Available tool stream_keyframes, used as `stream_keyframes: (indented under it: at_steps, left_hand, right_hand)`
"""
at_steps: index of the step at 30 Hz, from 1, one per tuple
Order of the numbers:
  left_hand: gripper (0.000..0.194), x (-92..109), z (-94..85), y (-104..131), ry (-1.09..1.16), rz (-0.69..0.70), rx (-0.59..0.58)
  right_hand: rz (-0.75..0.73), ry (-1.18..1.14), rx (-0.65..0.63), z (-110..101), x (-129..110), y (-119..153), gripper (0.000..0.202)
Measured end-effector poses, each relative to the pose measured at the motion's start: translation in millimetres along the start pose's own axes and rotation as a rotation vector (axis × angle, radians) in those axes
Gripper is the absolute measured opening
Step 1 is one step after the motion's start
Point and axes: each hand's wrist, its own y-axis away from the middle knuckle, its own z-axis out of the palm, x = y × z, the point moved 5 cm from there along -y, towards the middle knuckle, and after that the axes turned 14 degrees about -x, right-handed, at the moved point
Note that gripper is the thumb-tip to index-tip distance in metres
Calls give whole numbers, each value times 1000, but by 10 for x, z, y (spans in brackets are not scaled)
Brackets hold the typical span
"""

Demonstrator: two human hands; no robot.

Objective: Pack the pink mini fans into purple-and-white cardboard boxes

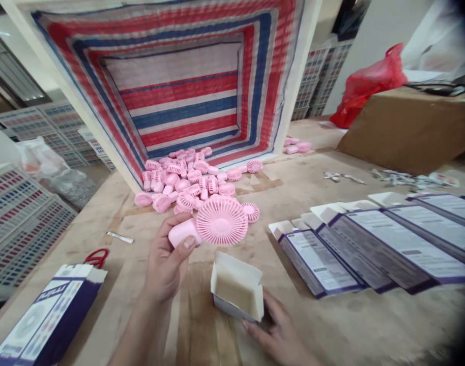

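Note:
My left hand [169, 262] grips a pink handheld fan [222, 221] by its short handle, its round slatted head pointing right. Below and to the right of the fan, my right hand [272, 325] holds a small carton [234, 290] by its right side. The carton's top is open, with its flaps raised, and its inside looks bare. Beyond the held fan lies a heap of similar pink fans [179, 178], spilling from the mouth of a striped lined bin [182, 101].
Several purple and white cartons [370, 244] lie overlapping on the right. Another carton [45, 315] sits at the left front, near red scissor-like handles [97, 258] and a pen-like stick [120, 237]. A brown box [408, 127] and red bag [370, 86] stand at the back right.

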Motion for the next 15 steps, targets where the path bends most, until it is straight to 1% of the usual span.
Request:
stream_keyframes:
  at_steps: [4,7,11,15]
  left_hand:
    - [28,107,-3,60,-69,60,-23]
    - [29,204,23,116,-157,99,-93]
    - [38,333,146,157,-187,107,-212]
    - [37,386,280,149,-176,65,-288]
  right_hand:
    - [-5,-16,0,-25,-54,-20,58]
    - [-16,-49,-7,-53,-131,-56,57]
    - [-46,-54,-19,-89,-219,-96,56]
    - [-23,-84,-50,-59,-209,-100,56]
